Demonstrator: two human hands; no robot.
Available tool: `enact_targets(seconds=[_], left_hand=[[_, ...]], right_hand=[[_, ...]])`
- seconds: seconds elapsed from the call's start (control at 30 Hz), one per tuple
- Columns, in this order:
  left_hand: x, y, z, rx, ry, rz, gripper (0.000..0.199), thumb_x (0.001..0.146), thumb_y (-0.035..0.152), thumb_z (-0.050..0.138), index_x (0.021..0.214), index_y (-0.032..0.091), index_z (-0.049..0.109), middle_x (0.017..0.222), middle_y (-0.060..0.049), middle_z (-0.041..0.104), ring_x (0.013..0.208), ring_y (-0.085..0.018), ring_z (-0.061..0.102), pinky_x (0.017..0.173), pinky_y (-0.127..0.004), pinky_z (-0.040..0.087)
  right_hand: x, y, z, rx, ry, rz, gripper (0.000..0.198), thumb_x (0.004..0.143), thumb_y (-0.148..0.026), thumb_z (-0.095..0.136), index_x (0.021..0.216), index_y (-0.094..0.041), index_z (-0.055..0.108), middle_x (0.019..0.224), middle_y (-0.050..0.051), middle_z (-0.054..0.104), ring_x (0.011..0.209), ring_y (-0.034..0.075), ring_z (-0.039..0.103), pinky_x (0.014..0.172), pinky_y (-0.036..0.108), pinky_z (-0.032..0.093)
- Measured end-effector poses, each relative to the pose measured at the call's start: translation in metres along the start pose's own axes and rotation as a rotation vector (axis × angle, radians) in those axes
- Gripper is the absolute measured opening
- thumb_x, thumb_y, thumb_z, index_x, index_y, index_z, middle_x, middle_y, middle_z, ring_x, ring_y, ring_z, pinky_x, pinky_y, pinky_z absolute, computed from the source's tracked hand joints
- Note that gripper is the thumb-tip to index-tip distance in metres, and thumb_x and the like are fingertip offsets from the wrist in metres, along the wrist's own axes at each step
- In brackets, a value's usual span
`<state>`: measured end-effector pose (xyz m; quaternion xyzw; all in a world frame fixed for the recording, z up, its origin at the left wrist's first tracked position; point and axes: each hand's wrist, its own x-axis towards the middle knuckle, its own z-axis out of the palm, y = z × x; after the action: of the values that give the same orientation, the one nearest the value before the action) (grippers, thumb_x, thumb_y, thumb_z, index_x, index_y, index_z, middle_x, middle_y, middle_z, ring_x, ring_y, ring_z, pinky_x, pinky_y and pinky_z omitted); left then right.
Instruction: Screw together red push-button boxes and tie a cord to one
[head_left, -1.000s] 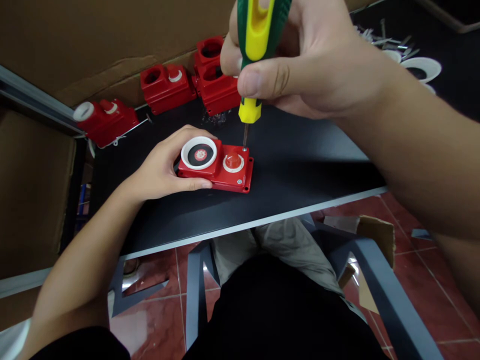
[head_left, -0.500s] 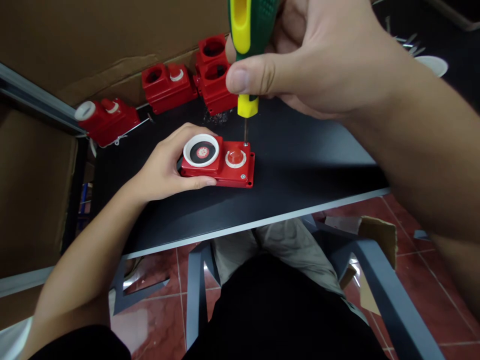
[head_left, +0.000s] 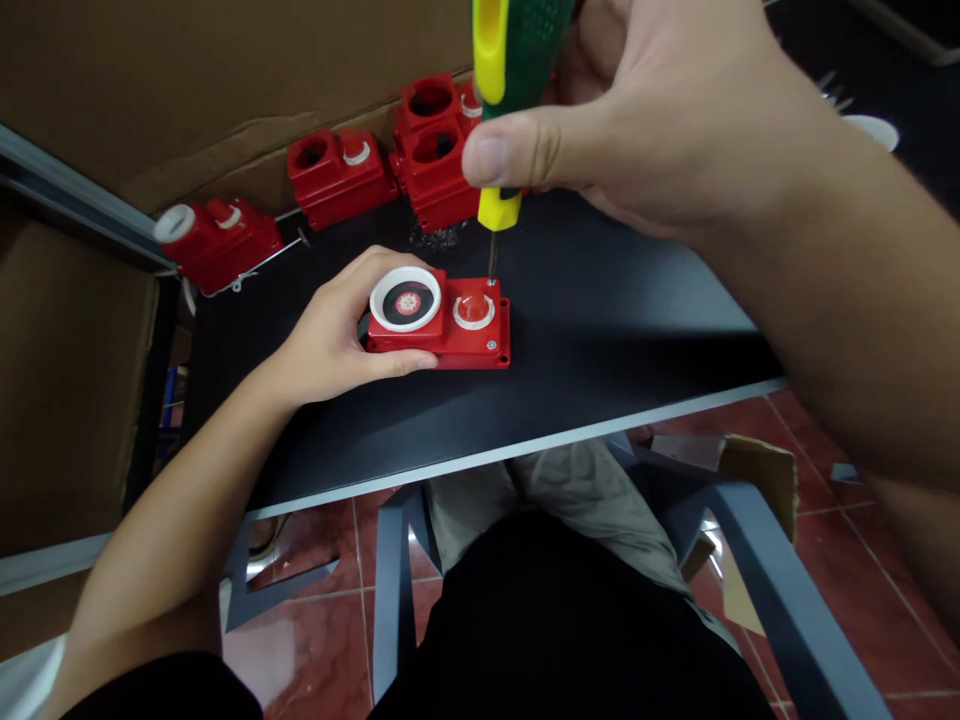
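A red alarm housing (head_left: 465, 345) with a white-ringed round speaker (head_left: 406, 299) and a small red dome lamp (head_left: 473, 307) lies flat on the black table. My left hand (head_left: 341, 325) is closed around its left end, thumb along the near side. In my right hand (head_left: 600, 130) is a green and yellow screwdriver (head_left: 500, 205), held upright. Its tip meets the screw at the housing's far right corner. Another screw (head_left: 491, 345) sits at the near right corner. The upper part of the screwdriver handle is cut off by the frame.
Behind stand more red housings: one with a white ring (head_left: 217, 240) at left, another (head_left: 341, 180) with an open hole, and a stacked pair (head_left: 431, 150). Small screws (head_left: 439, 237) lie near the stack. Cardboard (head_left: 225, 80) lines the back. The table's front edge (head_left: 525, 445) is pale.
The housing's near right corner has turned slightly away from me, and the screwdriver leans a little more. Both grips are unchanged; the whole view has shifted slightly.
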<state>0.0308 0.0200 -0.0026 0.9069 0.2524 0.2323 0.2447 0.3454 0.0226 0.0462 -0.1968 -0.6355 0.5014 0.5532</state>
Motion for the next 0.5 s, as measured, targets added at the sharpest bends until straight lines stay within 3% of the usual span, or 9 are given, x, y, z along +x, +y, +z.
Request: enact_targets(seconds=[0.07,0.13,0.2,0.27,0.33,0.4,0.5], left_hand=[[-0.001,0.001,0.000,0.001,-0.001,-0.020,0.089,0.086,0.077,0.110,0.154,0.031,0.076,0.151,-0.009,0.082,0.130,-0.042,0.081,0.122,-0.069,0.070],[-0.001,0.004,-0.001,0.006,0.008,-0.063,0.085,0.090,0.077,0.107,0.153,0.028,0.077,0.152,-0.013,0.082,0.133,-0.042,0.081,0.125,-0.064,0.068],[-0.001,0.007,-0.001,0.009,0.008,-0.091,0.084,0.092,0.079,0.104,0.153,0.027,0.078,0.152,-0.014,0.081,0.136,-0.042,0.081,0.127,-0.060,0.067],[-0.001,0.009,-0.001,0.006,0.001,-0.095,0.084,0.092,0.080,0.104,0.152,0.027,0.078,0.152,-0.015,0.081,0.137,-0.042,0.080,0.127,-0.057,0.067],[-0.001,0.010,-0.001,0.003,-0.005,-0.097,0.083,0.092,0.079,0.104,0.151,0.028,0.078,0.151,-0.015,0.081,0.136,-0.042,0.080,0.126,-0.057,0.067],[-0.001,0.009,-0.002,0.000,-0.005,-0.094,0.082,0.092,0.078,0.105,0.151,0.028,0.079,0.150,-0.015,0.081,0.136,-0.042,0.080,0.125,-0.057,0.067],[-0.001,0.008,-0.002,-0.002,-0.004,-0.078,0.081,0.092,0.076,0.105,0.152,0.028,0.078,0.150,-0.015,0.081,0.135,-0.042,0.080,0.124,-0.057,0.068]], right_hand=[[0.000,-0.003,0.003,-0.003,0.017,-0.066,0.038,0.082,-0.019,0.103,0.103,-0.014,0.072,0.092,-0.007,0.071,0.092,0.004,0.075,0.084,0.014,0.063],[0.000,-0.007,0.003,-0.022,0.006,-0.063,0.016,0.100,-0.018,0.083,0.096,-0.016,0.067,0.081,-0.012,0.059,0.067,-0.004,0.058,0.060,0.010,0.042],[0.001,-0.011,0.001,-0.002,0.029,-0.007,0.021,0.107,-0.012,0.066,0.088,-0.017,0.061,0.075,-0.011,0.049,0.057,-0.004,0.044,0.052,0.011,0.030],[0.002,-0.014,-0.002,0.051,0.053,0.066,0.026,0.109,-0.008,0.059,0.085,-0.018,0.054,0.076,-0.010,0.049,0.058,-0.002,0.046,0.053,0.011,0.035],[0.002,-0.014,-0.006,0.103,0.023,0.072,0.024,0.111,-0.010,0.057,0.089,-0.018,0.057,0.083,-0.009,0.060,0.060,-0.002,0.048,0.054,0.012,0.039],[0.000,-0.013,-0.009,0.140,-0.072,0.029,0.020,0.116,-0.015,0.054,0.104,-0.012,0.070,0.099,-0.006,0.077,0.062,-0.004,0.055,0.054,0.011,0.040],[-0.004,-0.010,-0.010,0.184,-0.199,0.007,0.034,0.119,-0.020,0.052,0.138,-0.003,0.075,0.123,0.001,0.088,0.075,-0.003,0.072,0.051,0.009,0.037]])
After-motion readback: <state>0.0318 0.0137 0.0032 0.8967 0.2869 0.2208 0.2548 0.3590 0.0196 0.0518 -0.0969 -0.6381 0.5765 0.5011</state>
